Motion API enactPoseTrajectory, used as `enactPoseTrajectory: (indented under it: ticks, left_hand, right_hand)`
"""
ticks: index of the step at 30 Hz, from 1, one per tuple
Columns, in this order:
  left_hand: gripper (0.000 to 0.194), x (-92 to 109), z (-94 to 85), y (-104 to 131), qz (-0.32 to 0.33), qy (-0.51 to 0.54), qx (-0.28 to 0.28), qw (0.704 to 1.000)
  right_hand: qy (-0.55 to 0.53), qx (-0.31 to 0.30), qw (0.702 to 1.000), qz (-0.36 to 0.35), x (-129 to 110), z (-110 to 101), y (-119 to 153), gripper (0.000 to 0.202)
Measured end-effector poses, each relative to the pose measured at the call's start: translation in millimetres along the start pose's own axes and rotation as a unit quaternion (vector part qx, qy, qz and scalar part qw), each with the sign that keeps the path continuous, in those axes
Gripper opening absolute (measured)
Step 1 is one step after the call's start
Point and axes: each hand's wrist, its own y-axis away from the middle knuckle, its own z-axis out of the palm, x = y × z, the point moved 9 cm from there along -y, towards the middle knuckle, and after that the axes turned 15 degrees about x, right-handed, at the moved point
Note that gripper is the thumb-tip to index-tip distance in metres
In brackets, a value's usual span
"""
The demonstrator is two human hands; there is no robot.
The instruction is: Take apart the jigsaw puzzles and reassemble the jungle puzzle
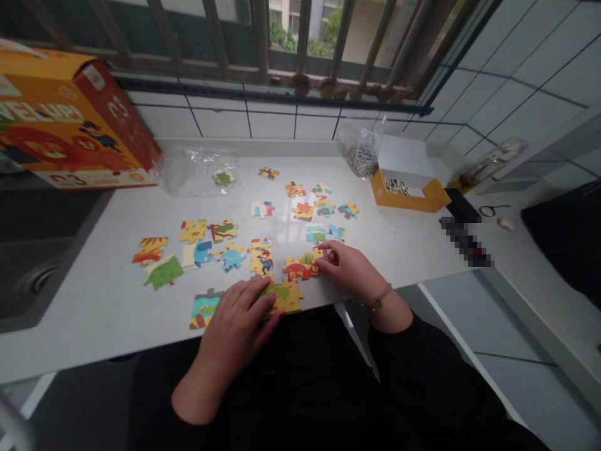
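Observation:
My left hand [244, 310] lies palm down at the counter's near edge. Its fingers stretch over part of a yellow jigsaw piece with a green crocodile [285, 295]. Just behind is a joined strip of puzzle showing a figure in dark blue [261, 257]. With thumb and forefinger, my right hand [345, 266] pinches the right end of red-and-yellow puzzle pieces with a plant [300, 268]; its fingertips partly cover that end. Left of my left hand is a teal and green puzzle piece [205, 308], partly hidden by the hand.
Several loose jigsaw pieces, including a green one [164, 272] and a blue dinosaur [231, 256], lie on the white counter [113, 313]. An orange box [56, 125] stands by the sink [28, 250]. Clear plastic packaging [188, 172], a bag of pieces [361, 156] and an open yellow box [413, 197] lie behind.

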Motion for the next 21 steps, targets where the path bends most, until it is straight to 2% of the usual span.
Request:
enactPoseTrajectory:
  ticks: [13, 16, 21]
  left_hand:
    - [0.014, 0.3, -1.9, -1.3, -0.001, 0.003, 0.011, 1.0]
    - [0.015, 0.7, -1.9, -1.3, 0.003, 0.001, 0.014, 1.0]
    - [0.015, 0.8, -1.9, -1.3, 0.004, 0.005, 0.014, 1.0]
  right_hand:
    - [0.108, -0.04, 0.993, -0.035, -16.1, -3.3, -4.2, 0.039]
    - [0.122, -0.015, 0.99, -0.073, -18.7, -5.1, -3.7, 0.041]
    - [0.047, 0.04, 0.98, -0.187, -36.4, -7.2, 5.5, 0.039]
